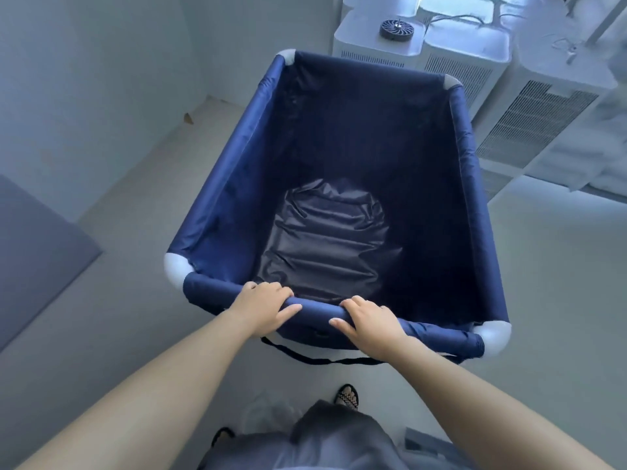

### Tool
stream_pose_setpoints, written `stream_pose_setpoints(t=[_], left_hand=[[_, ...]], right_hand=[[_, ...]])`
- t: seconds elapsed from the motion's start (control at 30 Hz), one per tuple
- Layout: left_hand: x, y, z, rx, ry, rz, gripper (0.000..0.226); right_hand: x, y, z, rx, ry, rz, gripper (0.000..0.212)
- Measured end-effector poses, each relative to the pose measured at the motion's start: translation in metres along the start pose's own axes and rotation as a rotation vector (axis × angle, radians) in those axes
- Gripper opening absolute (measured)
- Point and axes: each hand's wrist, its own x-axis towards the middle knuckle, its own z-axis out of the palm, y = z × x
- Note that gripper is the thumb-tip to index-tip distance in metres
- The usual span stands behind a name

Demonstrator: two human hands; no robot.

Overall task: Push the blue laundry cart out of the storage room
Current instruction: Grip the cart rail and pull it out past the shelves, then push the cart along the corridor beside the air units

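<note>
Blue fabric rail (315, 308) sits in both grips: left hand (261, 305) and right hand (369, 320) wrap it side by side. Beyond them the empty cart (339, 184) stands near white units (475, 79), indoors; no doorway shows, so the pushing likely remains.

- Pale floor (101, 334) spreads from 3 o'clock round to 9 o'clock.
- Plain light wall (84, 62) at 10 o'clock, meeting another wall at a corner near 11 o'clock.
- Grey panel (37, 259) at 9 o'clock.
- White vented units (529, 106) in a row at 1 to 2 o'clock; a small round fan (397, 28) sits atop one.
- Bright window (458, 5) at 12 to 1 o'clock.
</note>
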Motion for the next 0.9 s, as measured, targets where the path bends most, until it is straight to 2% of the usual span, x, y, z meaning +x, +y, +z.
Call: stream_pose_setpoints(t=[0.13,0.37,0.5,0.57,0.7,0.9], left_hand=[[-0.012,-0.001,0.002,0.030,0.009,0.014,0.041],[-0.030,-0.010,0.011,0.052,-0.019,0.079,0.044],[-0.038,-0.034,0.015,0.104,-0.050,0.005,0.059],[-0.042,-0.044,0.018,0.077,-0.063,-0.022,0.057],[-0.044,-0.047,0.023,0.067,-0.041,-0.021,0.053],[-0.033,-0.046,0.016,0.037,-0.073,-0.050,0.056]], right_hand=[[-0.005,-0.006,0.012,-0.055,0.153,0.014,0.050],[-0.024,-0.007,0.026,-0.013,0.208,0.044,0.057],[-0.042,0.001,0.037,-0.119,0.270,0.124,0.065],[-0.048,0.000,0.043,-0.165,0.300,0.130,0.066],[-0.051,0.000,0.047,-0.181,0.356,0.062,0.062],[-0.042,0.000,0.037,-0.220,0.455,0.045,0.043]])
